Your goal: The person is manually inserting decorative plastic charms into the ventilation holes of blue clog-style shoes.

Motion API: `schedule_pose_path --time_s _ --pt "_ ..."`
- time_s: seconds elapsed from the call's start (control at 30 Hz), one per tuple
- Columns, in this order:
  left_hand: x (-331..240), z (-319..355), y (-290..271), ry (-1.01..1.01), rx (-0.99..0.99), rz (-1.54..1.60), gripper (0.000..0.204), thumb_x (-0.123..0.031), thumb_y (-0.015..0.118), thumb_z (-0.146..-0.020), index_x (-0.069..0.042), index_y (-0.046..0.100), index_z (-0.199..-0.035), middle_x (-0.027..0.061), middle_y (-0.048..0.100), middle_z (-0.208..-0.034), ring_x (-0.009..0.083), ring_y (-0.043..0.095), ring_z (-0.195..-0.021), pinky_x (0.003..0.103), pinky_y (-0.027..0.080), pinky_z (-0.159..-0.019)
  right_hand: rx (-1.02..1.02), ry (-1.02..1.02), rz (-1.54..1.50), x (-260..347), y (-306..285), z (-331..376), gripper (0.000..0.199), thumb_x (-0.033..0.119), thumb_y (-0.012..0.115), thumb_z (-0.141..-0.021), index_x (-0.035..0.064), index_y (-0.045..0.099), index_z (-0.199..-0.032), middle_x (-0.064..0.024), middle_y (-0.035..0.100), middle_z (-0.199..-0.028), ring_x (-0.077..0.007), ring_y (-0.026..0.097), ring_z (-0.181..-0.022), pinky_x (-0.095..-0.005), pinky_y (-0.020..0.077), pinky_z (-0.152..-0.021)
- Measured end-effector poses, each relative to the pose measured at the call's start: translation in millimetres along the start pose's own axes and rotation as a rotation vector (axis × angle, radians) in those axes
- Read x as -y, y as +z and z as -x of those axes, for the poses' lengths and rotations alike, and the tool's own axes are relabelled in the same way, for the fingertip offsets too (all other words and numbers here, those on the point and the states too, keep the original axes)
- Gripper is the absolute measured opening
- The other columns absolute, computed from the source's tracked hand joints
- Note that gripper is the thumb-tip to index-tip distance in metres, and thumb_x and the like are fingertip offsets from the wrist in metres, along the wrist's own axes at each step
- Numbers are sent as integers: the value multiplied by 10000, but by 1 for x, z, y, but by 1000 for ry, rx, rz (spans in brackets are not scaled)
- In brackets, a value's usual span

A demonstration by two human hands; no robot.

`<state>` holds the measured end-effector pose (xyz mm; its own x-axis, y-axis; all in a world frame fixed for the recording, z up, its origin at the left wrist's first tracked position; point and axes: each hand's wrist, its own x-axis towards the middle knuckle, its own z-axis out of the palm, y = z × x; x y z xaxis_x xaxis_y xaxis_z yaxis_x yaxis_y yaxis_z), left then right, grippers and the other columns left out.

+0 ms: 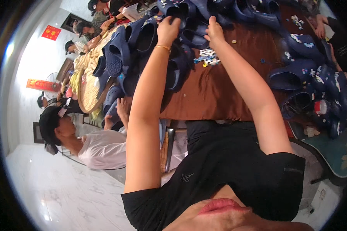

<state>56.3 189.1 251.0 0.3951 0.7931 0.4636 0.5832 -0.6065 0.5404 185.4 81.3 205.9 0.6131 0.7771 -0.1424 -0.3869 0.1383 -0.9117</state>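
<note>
My left hand reaches to the far side of the table, its fingers curled at the edge of a navy clog; the fingertips are partly hidden. On that clog's other side, my right hand has its fingers stretched and apart, with nothing visible in them. Between my forearms lies a small pile of colourful shoe charms on the brown tablecloth. More navy clogs crowd the left side, some on their sides.
Navy clogs with charms are heaped at the right, beside a small red-and-white container. A person in a white shirt and dark cap sits close on my left, hands on a clog. A round woven tray and other people are farther left.
</note>
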Motion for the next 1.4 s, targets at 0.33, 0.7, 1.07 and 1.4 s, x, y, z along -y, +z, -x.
schedule_pose_path --time_s 0.33,0.7,1.07,1.4 --pt "47 -66 48 -407 -229 326 220 -142 457 -842 -23 616 -939 129 623 -805 317 593 -846 413 447 -730 425 210 -610 -27 81 59 642 558 399 -888 5 431 -1213 -169 553 -1108 -232 567 -979 -356 481 -800" --pt "-11 -33 -7 95 -661 -260 184 -151 536 -743 -14 599 -849 190 598 -865 368 544 -873 434 422 -811 499 459 -637 -36 76 214 592 559 369 -904 53 504 -1180 -55 602 -1039 -169 586 -890 -301 476 -782" --pt "13 -25 -49 1150 -140 -775 313 -172 528 -727 -29 590 -997 133 534 -1187 295 443 -1178 418 327 -1003 1725 -34 574 34 -5 257 679 414 555 -835 -38 358 -1301 -264 521 -1146 -362 490 -1113 -341 372 -955" --pt "-115 48 37 826 154 48 355 -324 507 -850 -49 615 -1046 128 588 -1105 318 495 -1109 406 343 -977 139 -707 1784 18 -28 -61 273 223 542 -797 122 617 -1039 -99 567 -1122 -249 485 -1108 -435 395 -888"
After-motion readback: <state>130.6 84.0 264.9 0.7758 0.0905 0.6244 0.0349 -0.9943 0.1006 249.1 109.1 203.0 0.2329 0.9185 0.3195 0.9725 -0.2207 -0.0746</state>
